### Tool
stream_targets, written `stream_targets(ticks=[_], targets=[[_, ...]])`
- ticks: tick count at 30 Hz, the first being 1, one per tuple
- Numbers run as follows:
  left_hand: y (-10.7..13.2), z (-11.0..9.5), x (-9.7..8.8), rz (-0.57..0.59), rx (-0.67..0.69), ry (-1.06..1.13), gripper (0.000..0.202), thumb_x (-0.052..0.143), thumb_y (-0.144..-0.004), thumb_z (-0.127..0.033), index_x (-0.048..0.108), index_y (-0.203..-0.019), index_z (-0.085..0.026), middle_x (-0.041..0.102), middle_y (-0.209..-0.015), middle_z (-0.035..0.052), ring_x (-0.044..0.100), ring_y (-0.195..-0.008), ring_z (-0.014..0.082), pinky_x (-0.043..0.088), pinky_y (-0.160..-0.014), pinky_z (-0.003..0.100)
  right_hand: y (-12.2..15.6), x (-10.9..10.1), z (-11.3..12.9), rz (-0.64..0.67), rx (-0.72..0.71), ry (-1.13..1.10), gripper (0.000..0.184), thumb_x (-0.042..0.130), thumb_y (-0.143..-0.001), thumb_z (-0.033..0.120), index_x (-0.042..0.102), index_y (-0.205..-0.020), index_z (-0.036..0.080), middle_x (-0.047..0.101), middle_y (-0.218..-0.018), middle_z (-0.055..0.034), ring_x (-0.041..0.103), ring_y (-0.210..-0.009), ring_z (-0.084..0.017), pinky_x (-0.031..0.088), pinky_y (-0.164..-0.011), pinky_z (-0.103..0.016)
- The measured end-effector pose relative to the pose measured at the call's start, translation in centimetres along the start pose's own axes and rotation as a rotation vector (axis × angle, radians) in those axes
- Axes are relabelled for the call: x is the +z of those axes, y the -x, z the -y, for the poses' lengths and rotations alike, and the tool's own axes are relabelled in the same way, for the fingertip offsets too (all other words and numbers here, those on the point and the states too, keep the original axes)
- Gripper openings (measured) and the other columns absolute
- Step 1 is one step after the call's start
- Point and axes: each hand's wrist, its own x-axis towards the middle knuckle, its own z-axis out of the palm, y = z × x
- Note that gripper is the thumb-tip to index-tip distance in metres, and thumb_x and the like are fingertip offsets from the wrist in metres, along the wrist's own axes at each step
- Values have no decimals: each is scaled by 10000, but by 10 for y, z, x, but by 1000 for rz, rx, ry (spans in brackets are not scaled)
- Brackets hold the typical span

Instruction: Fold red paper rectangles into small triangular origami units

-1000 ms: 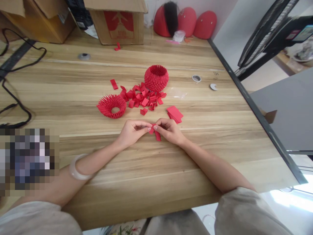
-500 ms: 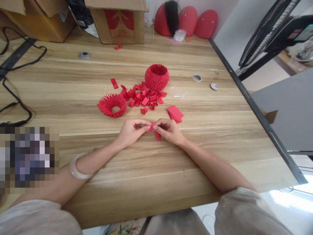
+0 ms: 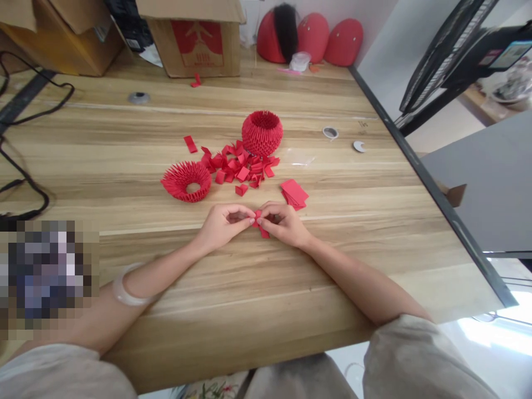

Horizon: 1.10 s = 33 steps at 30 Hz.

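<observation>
Near the middle of the table, my left hand (image 3: 222, 226) and my right hand (image 3: 285, 223) pinch a small piece of red paper (image 3: 258, 215) between their fingertips. Part of that paper is hidden by the fingers. Another red paper strip (image 3: 265, 234) shows just below it. To the right of my fingers lies a stack of red paper rectangles (image 3: 294, 193). Beyond my hands is a pile of folded red paper pieces (image 3: 243, 166). A round red paper vase (image 3: 261, 133) stands behind the pile, and a spiky red paper ring (image 3: 187, 182) sits to its left.
Cardboard boxes (image 3: 203, 50) and red domed objects (image 3: 312, 37) line the back. A roll of tape (image 3: 330, 133) lies at the right, another roll (image 3: 139, 98) at back left. Black cable (image 3: 39, 194) runs along the left; a fan (image 3: 446, 55) stands right.
My fingertips have drawn closer together over the red paper piece. The whole view has shifted slightly; the things on the table keep their places.
</observation>
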Motion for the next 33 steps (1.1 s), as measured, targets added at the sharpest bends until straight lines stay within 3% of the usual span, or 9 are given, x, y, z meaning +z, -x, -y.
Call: stream_targets(ticks=[20,33], targets=[[2,7,-1,73,-12,-35,177,622,-734,-283,654,-812,-128,676,-764,50,585,-620,116,451,-562,208,0,1,3,-5,58,23,196,569,-801,313,605,-702,148,583,-719,-36,497,-596,-95,383,-536,-224],[3,3,1,84,-15,-63,155,612,-724,-268,633,-781,-125,654,-726,40,554,-579,103,429,-536,200,0,1,4,4,31,81,156,553,-793,254,598,-687,148,566,-696,-28,467,-581,-87,366,-524,-212]])
